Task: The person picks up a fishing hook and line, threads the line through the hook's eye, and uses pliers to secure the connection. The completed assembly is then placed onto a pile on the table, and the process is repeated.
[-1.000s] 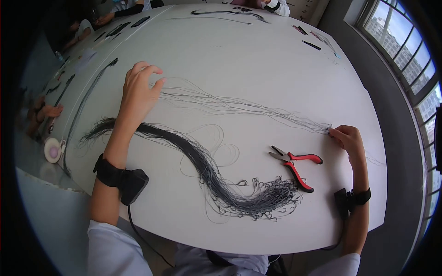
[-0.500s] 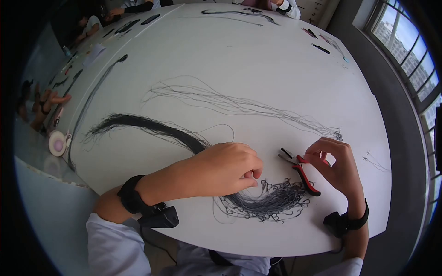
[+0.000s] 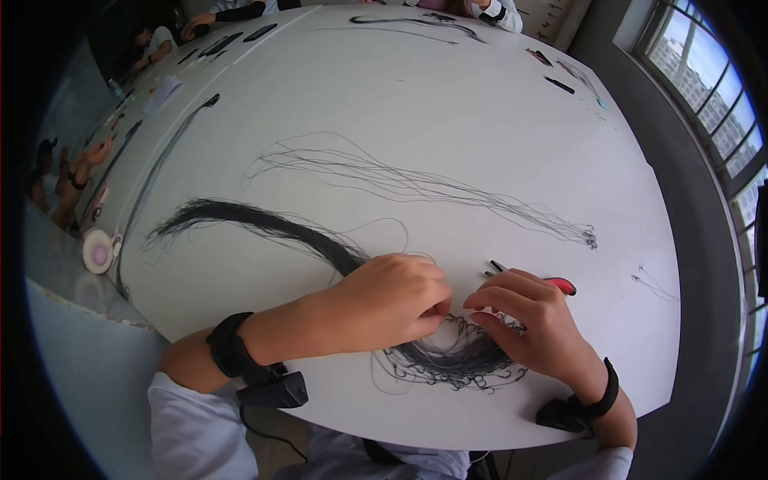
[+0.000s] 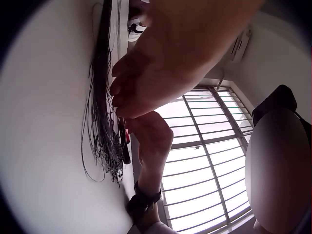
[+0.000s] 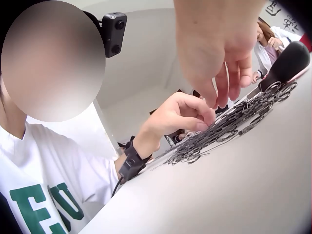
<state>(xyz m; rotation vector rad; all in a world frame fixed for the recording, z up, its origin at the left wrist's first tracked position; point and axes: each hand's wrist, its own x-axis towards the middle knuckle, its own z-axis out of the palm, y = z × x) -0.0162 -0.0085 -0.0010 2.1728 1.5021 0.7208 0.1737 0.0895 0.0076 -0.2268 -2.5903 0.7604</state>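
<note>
A thick bundle of dark, thin strands [image 3: 300, 230] curves across the white table, its looped, hook-like ends [image 3: 448, 372] near the person. Over its middle, my left hand [image 3: 384, 300] has its fingers curled, the tips right beside the strands; I cannot tell whether they pinch any. My right hand [image 3: 532, 320] hovers over the looped ends, thumb and fingers apart and loosely bent, as the right wrist view also shows of this right hand [image 5: 224, 53]. Red-handled pliers [image 3: 562, 286] lie partly hidden behind it. Farther off lies a thinner spread of strands [image 3: 416, 178] with looped tips.
A few loose strands [image 3: 654, 284] lie near the right edge. To the left are a long dark strand bundle [image 3: 164, 164] and a round white-and-lilac object [image 3: 99, 250]. A black tool [image 3: 558, 85] lies far right. Other people sit around the table.
My left hand has come back from the thinner strands to the thick bundle. My right hand has left their looped tips and moved left and nearer, past the pliers, over the bundle's looped ends.
</note>
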